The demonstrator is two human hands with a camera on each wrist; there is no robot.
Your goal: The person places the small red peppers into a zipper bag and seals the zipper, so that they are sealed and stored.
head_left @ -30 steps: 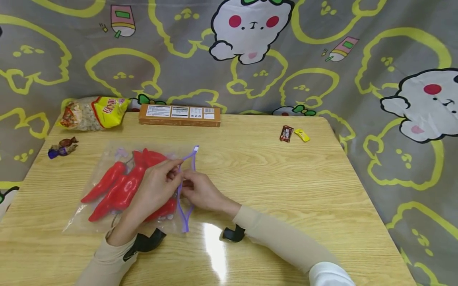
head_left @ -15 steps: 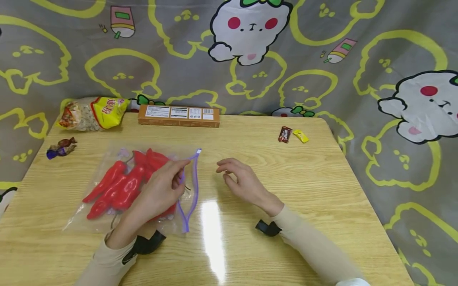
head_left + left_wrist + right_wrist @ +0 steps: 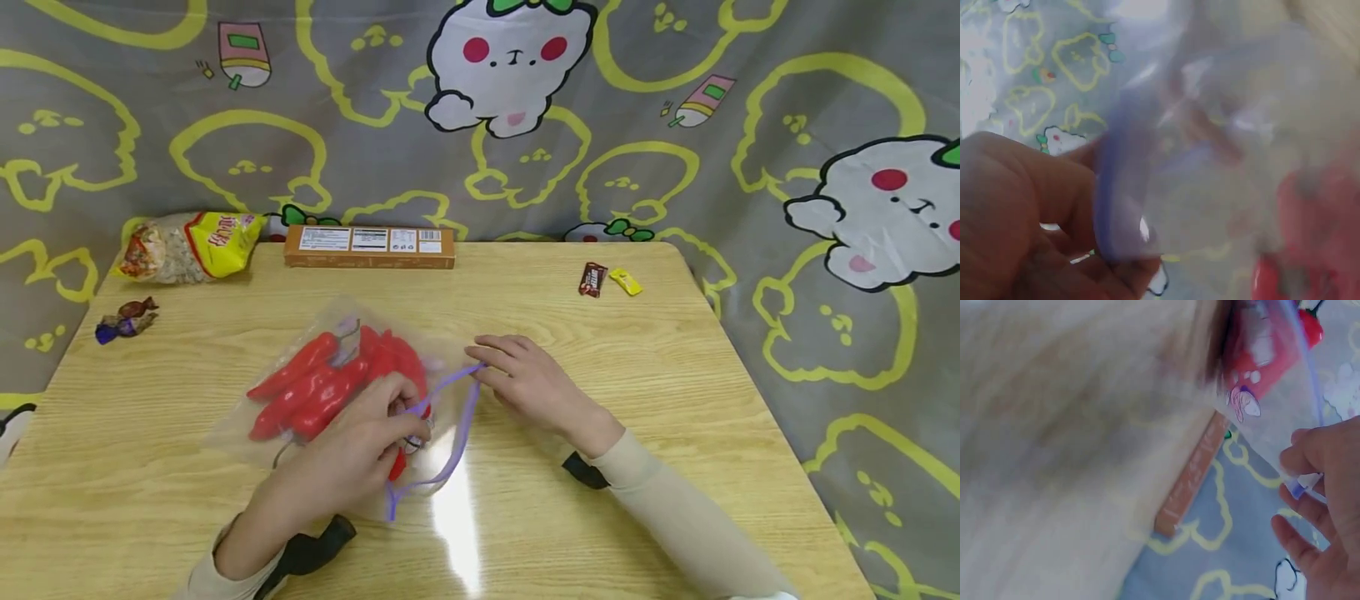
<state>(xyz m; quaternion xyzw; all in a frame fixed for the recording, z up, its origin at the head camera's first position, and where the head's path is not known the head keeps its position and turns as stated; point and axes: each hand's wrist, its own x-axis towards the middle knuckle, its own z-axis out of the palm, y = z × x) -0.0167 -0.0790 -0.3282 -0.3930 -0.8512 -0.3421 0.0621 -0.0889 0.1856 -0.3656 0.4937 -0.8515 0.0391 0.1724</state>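
Note:
A clear zip bag with a purple zip strip lies tilted on the table, its mouth parted. Inside are several red chili peppers, glossy, with dark stems. My left hand pinches the near part of the mouth edge, and the left wrist view has its fingers at the purple strip. At the far corner my right hand holds the bag between thumb and fingers. A white zip slider shows beside those fingers in the right wrist view. Both wrist views are partly blurred.
A brown box and a yellow-and-clear snack bag stand along the back edge. Wrapped candies lie at the left. Toward the back right are a dark brown wrapped candy and a yellow one. A patterned cloth hangs behind.
My right hand left the zip, moved right, then took the bag's far corner. The bag has shifted right and turned, its mouth spread wider. My left hand moved right and nearer with it.

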